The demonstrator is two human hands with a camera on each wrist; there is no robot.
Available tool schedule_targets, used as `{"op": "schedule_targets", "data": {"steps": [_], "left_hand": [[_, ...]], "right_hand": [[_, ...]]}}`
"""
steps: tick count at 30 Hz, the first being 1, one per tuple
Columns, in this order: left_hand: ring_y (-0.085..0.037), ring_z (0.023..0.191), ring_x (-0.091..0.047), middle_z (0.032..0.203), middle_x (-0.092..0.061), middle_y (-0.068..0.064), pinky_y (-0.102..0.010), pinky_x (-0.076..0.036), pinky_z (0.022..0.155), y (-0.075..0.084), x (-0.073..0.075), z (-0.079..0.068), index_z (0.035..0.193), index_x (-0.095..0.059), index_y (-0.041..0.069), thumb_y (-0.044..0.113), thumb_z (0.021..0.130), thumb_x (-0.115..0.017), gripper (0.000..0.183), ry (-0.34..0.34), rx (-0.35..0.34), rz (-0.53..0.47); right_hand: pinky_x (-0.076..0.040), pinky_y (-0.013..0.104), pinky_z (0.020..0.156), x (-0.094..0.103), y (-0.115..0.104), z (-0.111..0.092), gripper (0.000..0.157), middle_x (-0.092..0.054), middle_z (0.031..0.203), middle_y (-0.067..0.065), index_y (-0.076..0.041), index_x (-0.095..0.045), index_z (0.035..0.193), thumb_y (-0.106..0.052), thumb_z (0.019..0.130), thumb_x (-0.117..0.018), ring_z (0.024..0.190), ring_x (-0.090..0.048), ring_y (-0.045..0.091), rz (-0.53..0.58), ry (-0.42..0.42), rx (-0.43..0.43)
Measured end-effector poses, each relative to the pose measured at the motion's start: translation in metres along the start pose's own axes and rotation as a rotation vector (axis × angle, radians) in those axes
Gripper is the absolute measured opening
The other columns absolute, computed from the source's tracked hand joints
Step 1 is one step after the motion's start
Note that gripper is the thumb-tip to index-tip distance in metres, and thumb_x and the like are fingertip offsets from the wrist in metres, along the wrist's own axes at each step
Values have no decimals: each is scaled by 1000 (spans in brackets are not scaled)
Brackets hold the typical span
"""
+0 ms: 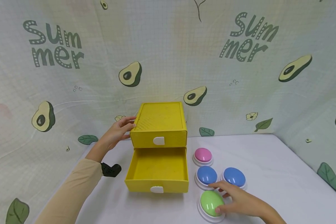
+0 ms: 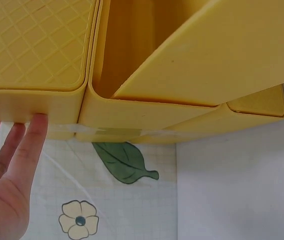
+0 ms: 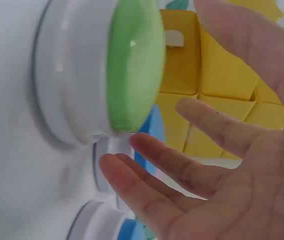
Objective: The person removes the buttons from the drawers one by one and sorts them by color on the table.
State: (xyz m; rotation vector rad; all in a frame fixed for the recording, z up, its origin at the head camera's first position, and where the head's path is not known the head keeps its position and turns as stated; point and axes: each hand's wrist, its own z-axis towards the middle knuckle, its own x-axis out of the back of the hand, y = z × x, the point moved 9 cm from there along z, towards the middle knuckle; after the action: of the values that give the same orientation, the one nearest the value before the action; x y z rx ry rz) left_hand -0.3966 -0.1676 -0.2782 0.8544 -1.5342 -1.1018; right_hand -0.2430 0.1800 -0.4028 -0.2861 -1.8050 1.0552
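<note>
A yellow two-drawer box (image 1: pixel 163 116) stands with its lower drawer (image 1: pixel 158 185) pulled out and its upper drawer pushed in. My left hand (image 1: pixel 119 130) touches the upper left side of the box; in the left wrist view its extended fingers (image 2: pixel 27 142) rest on the yellow wall. My right hand (image 1: pixel 238 199) hovers at the green push button (image 1: pixel 210 203), thumb and fingers spread around its right side. In the right wrist view the palm faces the green dome (image 3: pixel 135 65), with the fingers apart from each other and nothing gripped. The pulled-out drawer holds nothing visible.
Beyond the green button are two blue push buttons (image 1: pixel 207 175) and a pink push button (image 1: pixel 203 155), all on white bases. White cloth (image 1: pixel 268 168) covers the table. A printed fabric backdrop (image 1: pixel 162 46) with avocados rises close behind the box.
</note>
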Motion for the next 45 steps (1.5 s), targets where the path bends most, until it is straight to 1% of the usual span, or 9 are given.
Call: {"op": "schedule_targets", "data": {"steps": [4,8,15,22,25,29,33,38,45], "left_hand": [[-33,131,-37,148,-30,-12,-52,-32,108,0,0,0,145,-30,16,29,95,-49,54,2,-1,0],[-33,131,-37,148,-30,-12,-52,-31,108,0,0,0,145,-29,16,29,96,-49,54,-3,-6,-2],[-33,132,-37,149,-29,-12,-52,-32,108,0,0,0,145,-29,16,28,96,-48,53,-4,-10,-11],[-33,131,-37,148,-30,-12,-51,-32,108,-1,0,1,145,-29,16,29,96,-48,54,-7,-12,-9],[-33,132,-36,149,-29,-12,-51,-32,108,-1,0,1,145,-28,16,29,96,-48,54,-11,-13,-13],[-32,133,-35,149,-28,-12,-52,-31,109,0,-1,0,146,-27,16,29,96,-48,55,-23,-17,-18],[-32,132,-35,149,-28,-12,-52,-31,109,0,-2,0,146,-26,16,30,96,-48,56,-27,-18,-13],[-32,132,-36,150,-27,-12,-52,-31,109,0,-2,0,146,-26,17,31,96,-48,56,-23,-12,-6],[-32,133,-35,150,-27,-12,-52,-31,109,0,-1,-1,147,-26,17,31,96,-48,57,-28,-14,-4]], "right_hand": [[-52,42,84,12,-18,-1,52,-54,126,13,-11,-51,127,-33,83,-68,105,-55,30,-20,86,61],[-53,26,80,27,-46,-4,34,-63,114,5,-11,-57,117,-28,88,-63,98,-60,14,-92,273,198],[-53,18,65,31,-102,-16,20,-67,86,-7,-16,-63,100,-10,82,-69,74,-60,1,-134,556,436],[-54,17,67,4,-126,-1,20,-67,88,-11,-15,-65,102,-28,87,-64,74,-60,-2,-37,411,358],[-54,17,68,-11,-136,6,24,-69,89,-7,-11,-65,105,-27,88,-64,76,-61,-1,-31,363,384],[-54,17,68,-27,-143,17,25,-70,90,-4,-10,-65,108,-24,87,-64,76,-62,-1,-33,352,394],[-53,13,69,-42,-141,29,30,-71,93,-3,-13,-63,114,-27,87,-64,77,-62,-3,1,319,324],[-52,12,68,-55,-142,39,30,-71,89,-5,-15,-62,114,-25,86,-65,77,-62,-3,11,337,288],[-52,13,64,-65,-138,49,22,-70,83,-4,-13,-63,106,-14,84,-67,71,-61,-2,3,475,257]]}}
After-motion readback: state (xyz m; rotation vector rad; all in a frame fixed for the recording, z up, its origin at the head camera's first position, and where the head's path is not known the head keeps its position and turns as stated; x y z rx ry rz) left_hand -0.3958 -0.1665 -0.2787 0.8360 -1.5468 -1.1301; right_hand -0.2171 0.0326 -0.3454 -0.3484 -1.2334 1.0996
